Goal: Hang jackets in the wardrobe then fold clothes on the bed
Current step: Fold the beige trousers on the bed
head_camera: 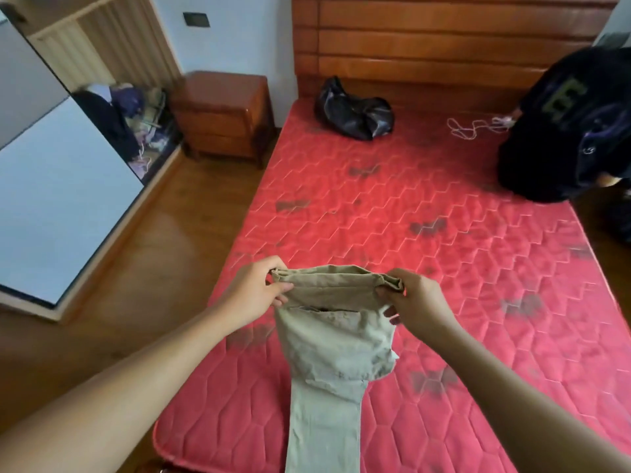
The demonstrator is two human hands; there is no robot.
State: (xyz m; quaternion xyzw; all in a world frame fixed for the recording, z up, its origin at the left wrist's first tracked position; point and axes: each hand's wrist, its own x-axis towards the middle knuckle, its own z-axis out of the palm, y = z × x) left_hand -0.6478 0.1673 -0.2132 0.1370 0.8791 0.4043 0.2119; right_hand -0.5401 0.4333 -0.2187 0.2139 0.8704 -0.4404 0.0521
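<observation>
Head cam, wide-angle, looks fwd/down along bed (426, 213) toward headboard (444, 46).

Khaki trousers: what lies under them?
The red quilted mattress shows on both sides of the khaki trousers, whose waistband the left hand and right hand pinch. The strip directly beneath the cloth is covered, so anything lying there cannot be seen.

A black bag (353, 112) lies left of a white cord (473, 128).

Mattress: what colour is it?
The mattress is red with hexagon quilting, seen in the head view.
</observation>
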